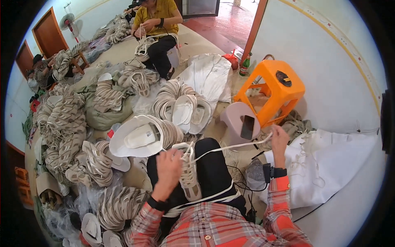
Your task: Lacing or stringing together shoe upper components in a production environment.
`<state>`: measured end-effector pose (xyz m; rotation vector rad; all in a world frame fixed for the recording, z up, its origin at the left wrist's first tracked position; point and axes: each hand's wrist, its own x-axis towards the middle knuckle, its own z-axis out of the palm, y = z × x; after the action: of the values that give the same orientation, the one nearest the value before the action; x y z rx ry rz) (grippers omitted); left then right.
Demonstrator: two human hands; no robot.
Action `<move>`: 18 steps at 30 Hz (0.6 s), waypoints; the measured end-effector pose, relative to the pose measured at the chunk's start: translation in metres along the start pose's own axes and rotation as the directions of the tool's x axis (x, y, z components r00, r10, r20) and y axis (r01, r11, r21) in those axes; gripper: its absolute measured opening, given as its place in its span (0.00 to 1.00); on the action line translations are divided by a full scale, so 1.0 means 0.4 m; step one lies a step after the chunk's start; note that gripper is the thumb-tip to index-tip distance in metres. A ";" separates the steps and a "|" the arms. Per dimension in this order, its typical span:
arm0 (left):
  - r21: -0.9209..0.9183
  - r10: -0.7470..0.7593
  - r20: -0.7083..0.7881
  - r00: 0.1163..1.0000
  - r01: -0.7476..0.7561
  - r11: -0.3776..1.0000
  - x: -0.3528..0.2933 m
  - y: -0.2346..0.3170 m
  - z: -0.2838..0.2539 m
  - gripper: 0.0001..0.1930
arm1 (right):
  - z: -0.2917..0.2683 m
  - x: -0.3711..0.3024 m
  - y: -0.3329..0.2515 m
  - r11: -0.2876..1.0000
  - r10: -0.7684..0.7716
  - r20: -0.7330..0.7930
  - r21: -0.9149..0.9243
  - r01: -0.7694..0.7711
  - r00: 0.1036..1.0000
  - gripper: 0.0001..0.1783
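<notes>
A beige and white shoe upper (190,177) lies lengthwise between my thighs, with lacing across its front. Against its left side is my left hand (168,168), fingers curled at the upper's edge and slightly blurred. My right hand (279,138) is raised out to the right, pinching the end of a white shoelace (234,146). That lace runs taut from the upper across my right thigh. Another white cord (205,199) is looped around my legs near the lap.
Stacks of beige shoe uppers (170,103) and plastic bags surround me in front and left. At right stand an orange stool (269,88), a low pale stool (232,121) carrying a phone (247,126), and white sacking (325,164). A person in yellow (158,18) sits ahead, handling laces.
</notes>
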<state>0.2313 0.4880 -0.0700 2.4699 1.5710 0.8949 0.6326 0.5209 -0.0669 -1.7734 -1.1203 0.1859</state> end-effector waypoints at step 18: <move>-0.100 -0.434 -0.076 0.897 0.427 0.899 -0.108 -0.079 -0.002 0.04 | 0.376 -0.406 -0.173 0.878 -0.433 0.773 0.244 0.412 0.464 0.03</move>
<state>0.1923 0.4658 -0.0994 1.9247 1.9602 0.9835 0.4143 0.5029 -0.1428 -1.2894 -2.1903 0.7704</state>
